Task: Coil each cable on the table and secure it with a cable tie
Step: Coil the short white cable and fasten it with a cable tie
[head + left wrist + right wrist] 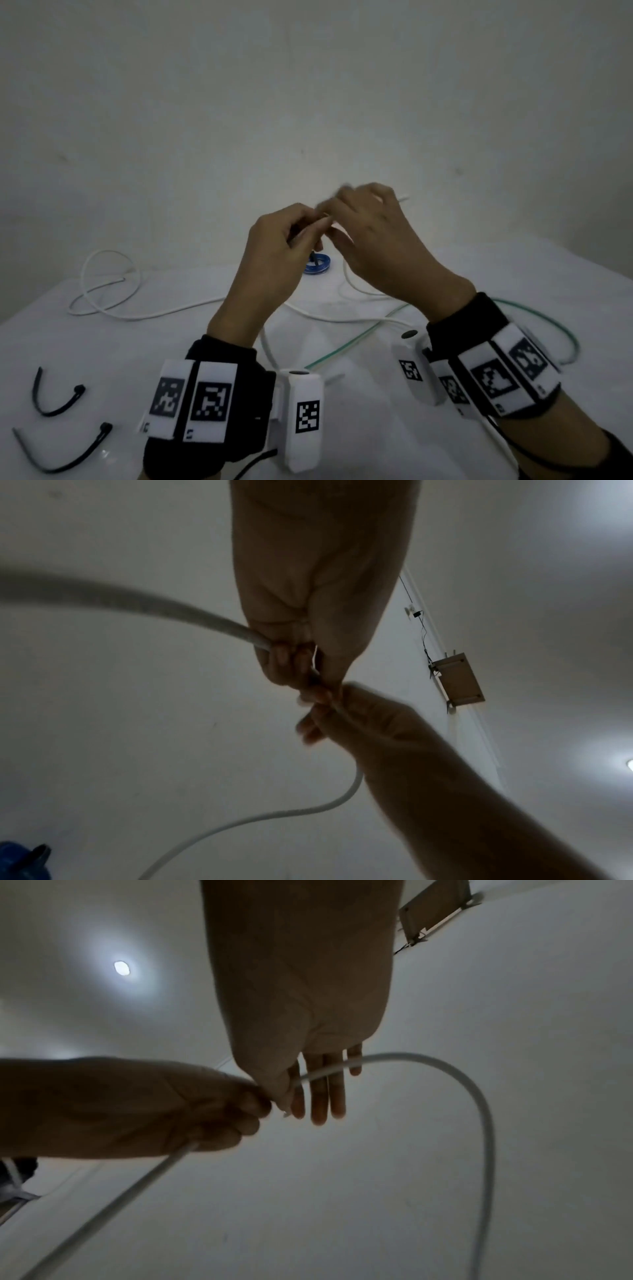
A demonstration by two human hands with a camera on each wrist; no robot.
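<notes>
Both hands are raised above the table and meet on a white cable (144,310). My left hand (308,228) curls its fingers round the cable (192,615). My right hand (337,207) pinches the same cable (476,1096) between thumb and fingers, with the other fingers (320,1096) fairly straight behind it. In the right wrist view the cable arcs in a loop to the right of the hand. A short white end (404,198) pokes out past the right hand. Two black cable ties (56,399) (72,450) lie at the near left.
A green cable (342,349) runs across the white table (513,274) under my right wrist and curves off right. A small blue coil (318,265) sits at the far middle, behind the hands. The white cable's slack loops lie at the far left.
</notes>
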